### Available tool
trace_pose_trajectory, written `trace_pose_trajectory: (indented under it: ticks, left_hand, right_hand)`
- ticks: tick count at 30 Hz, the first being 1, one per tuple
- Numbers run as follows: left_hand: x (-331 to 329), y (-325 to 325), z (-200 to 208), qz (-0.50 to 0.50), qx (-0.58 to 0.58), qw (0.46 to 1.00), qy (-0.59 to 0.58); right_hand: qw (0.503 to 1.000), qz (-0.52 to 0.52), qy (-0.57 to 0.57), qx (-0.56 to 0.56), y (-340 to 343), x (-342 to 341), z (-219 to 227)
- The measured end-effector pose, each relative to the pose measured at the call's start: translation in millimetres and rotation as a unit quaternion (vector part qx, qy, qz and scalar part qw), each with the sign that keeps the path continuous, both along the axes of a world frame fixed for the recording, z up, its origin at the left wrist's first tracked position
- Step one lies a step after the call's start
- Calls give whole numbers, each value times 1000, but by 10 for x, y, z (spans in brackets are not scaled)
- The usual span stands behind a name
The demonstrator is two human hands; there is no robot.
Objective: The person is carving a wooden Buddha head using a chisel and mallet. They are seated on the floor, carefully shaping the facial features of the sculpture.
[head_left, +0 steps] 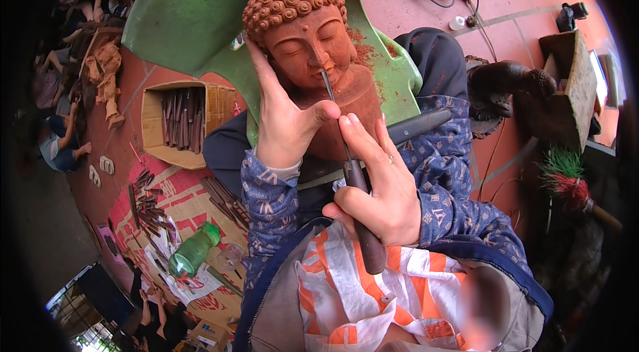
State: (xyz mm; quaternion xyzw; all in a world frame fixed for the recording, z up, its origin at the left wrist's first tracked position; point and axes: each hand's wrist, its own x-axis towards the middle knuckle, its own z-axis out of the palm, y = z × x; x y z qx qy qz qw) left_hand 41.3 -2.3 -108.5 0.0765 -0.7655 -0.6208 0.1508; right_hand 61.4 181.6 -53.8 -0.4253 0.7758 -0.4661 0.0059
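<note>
A reddish-brown wooden Buddha bust (303, 52) leans back on a green plastic chair (180, 12), its curled hair toward the far side. My left hand (283, 119) cups the side of its cheek and neck; the fingers run along the wood, and the thumb rests by the tool's thin shaft. In my right hand (383, 192) is a carving chisel (369, 245) with a dark wooden handle. The index and middle fingertips lie along the metal shaft. Its tip meets the bust around the nose and mouth. Wood dust (363, 49) lies on the chair beside the bust.
Wooden-handled tools fill a cardboard box (154, 119) on the left. More tools (146, 202) and a green bottle (190, 255) lie on a red mat. At right are a dark carving (506, 82), a wooden box (579, 89) and a green-bristled brush (560, 162). Other people sit far left.
</note>
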Motion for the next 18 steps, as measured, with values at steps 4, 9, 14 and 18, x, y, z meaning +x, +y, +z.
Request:
trace_pose_trajectory:
  ticks: [4,9,14,18]
  left_hand:
    - [-1,18,18,-3,23,1000,3]
    - [7,22,28,0,22,1000,-6]
    - [-5,25,36,5,15,1000,-4]
    - [-10,23,44,13,5,1000,-3]
  right_hand:
    - [1000,0,17,1,-2,-9,-68]
    - [998,20,47,-22,18,-63,-280]
    - [994,35,102,-31,45,-134,-493]
    - [988,18,151,-41,19,-160,-690]
